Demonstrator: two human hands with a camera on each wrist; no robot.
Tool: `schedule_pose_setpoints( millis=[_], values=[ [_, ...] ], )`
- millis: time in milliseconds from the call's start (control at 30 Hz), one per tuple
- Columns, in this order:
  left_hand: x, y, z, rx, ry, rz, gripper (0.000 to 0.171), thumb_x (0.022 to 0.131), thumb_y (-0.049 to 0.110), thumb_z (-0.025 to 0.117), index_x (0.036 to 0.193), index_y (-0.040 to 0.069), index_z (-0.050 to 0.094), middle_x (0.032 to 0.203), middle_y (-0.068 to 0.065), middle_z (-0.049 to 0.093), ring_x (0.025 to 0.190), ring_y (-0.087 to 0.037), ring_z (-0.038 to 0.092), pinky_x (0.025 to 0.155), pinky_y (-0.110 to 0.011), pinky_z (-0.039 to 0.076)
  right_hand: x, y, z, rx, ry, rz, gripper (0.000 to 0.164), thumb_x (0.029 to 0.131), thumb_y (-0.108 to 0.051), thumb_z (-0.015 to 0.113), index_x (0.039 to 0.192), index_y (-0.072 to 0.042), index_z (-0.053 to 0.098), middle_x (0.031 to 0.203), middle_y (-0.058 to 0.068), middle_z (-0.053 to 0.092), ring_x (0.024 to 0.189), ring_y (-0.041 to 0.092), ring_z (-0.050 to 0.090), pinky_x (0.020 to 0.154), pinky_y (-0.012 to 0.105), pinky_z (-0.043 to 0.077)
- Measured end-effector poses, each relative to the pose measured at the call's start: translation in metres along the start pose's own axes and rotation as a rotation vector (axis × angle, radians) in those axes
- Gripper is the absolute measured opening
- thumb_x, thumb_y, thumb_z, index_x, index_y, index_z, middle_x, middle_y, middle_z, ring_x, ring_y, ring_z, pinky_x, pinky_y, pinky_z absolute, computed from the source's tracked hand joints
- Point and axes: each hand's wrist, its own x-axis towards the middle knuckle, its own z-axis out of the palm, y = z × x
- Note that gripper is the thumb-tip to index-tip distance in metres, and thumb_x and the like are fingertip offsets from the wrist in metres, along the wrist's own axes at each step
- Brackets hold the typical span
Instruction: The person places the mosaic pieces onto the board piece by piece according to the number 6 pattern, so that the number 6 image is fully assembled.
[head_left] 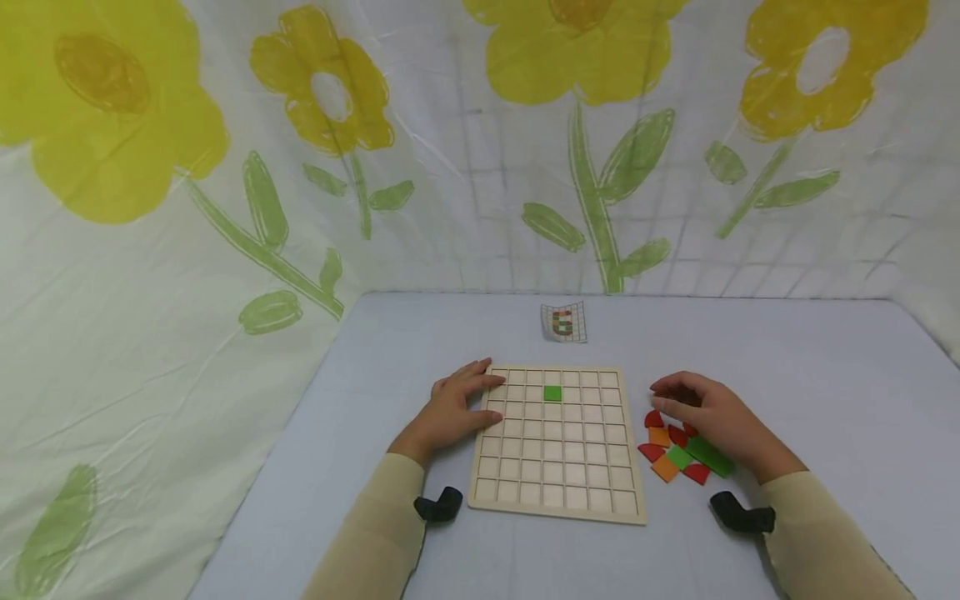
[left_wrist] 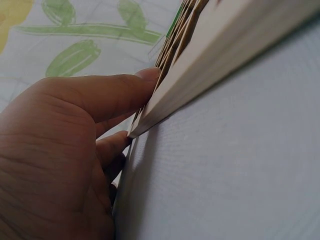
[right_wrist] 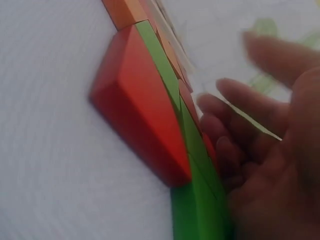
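A wooden grid board (head_left: 557, 517) lies on the table, with one green square tile (head_left: 552, 393) in a cell of its second row. My left hand (head_left: 448, 410) rests on the board's left rim. In the left wrist view its thumb (left_wrist: 120, 92) lies over the rim, and the little finger touches the outer side. Right of the board lies a cluster of red, orange and green blocks, including a red quarter-round block (right_wrist: 145, 110) and green blocks (head_left: 709, 456). Over the far side of this cluster hovers my right hand (head_left: 720, 421), fingers loosely curved, nothing visible between them.
A small paper card (head_left: 566, 323) with a coloured figure on a grid lies behind the board. The table (head_left: 810, 367) has a pale cover. A curtain (head_left: 450, 242) with yellow flowers hangs along the back and left.
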Motion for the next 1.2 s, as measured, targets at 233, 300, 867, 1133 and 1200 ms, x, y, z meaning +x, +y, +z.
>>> schedule_pose_setpoints(
  millis=[233, 300, 867, 1133, 1200],
  values=[
    [-0.0008, 0.0001, 0.0005, -0.007, 0.011, 0.001, 0.060, 0.096, 0.032, 0.084, 0.152, 0.018, 0.066, 0.174, -0.001, 0.036, 0.163, -0.023, 0.022, 0.125, -0.056, 0.013, 0.0004, 0.0021, -0.0009, -0.061, -0.025, -0.056, 0.038, 0.104, -0.029, 0.079, 0.134, -0.007, 0.071, 0.131, 0.008, 0.072, 0.122, 0.031, 0.065, 0.098, 0.029, 0.051],
    [-0.0010, 0.0000, 0.0003, -0.011, 0.011, 0.000, 0.060, 0.096, 0.032, 0.084, 0.152, 0.018, 0.066, 0.174, -0.001, 0.036, 0.163, -0.023, 0.022, 0.125, -0.057, 0.013, 0.0000, 0.0004, -0.0011, -0.084, -0.032, -0.068, 0.038, 0.103, -0.029, 0.080, 0.133, -0.008, 0.072, 0.132, 0.007, 0.070, 0.124, 0.032, 0.064, 0.101, 0.033, 0.051],
    [-0.0005, 0.0003, 0.0007, -0.012, 0.009, -0.007, 0.060, 0.096, 0.033, 0.084, 0.152, 0.020, 0.066, 0.174, 0.000, 0.036, 0.163, -0.022, 0.022, 0.125, -0.056, 0.013, 0.0006, -0.0027, 0.0014, -0.144, -0.036, -0.087, 0.016, 0.101, -0.027, 0.082, 0.110, -0.016, 0.074, 0.112, 0.000, 0.067, 0.103, 0.024, 0.059, 0.089, 0.037, 0.053],
    [-0.0009, 0.0018, 0.0003, -0.012, 0.009, -0.009, 0.060, 0.096, 0.032, 0.084, 0.152, 0.019, 0.066, 0.174, -0.001, 0.036, 0.163, -0.022, 0.022, 0.125, -0.055, 0.013, 0.0021, -0.0028, 0.0017, -0.111, -0.060, -0.059, 0.014, 0.103, -0.019, 0.079, 0.115, -0.014, 0.075, 0.109, 0.000, 0.071, 0.099, 0.024, 0.062, 0.087, 0.038, 0.055],
    [-0.0009, 0.0018, 0.0007, -0.010, 0.008, -0.012, 0.060, 0.096, 0.031, 0.084, 0.152, 0.019, 0.066, 0.174, -0.001, 0.036, 0.163, -0.022, 0.022, 0.125, -0.055, 0.013, 0.0015, -0.0031, 0.0011, -0.097, -0.064, -0.057, 0.013, 0.104, -0.017, 0.077, 0.116, -0.013, 0.075, 0.108, 0.001, 0.071, 0.097, 0.025, 0.062, 0.085, 0.037, 0.055]
  ],
)
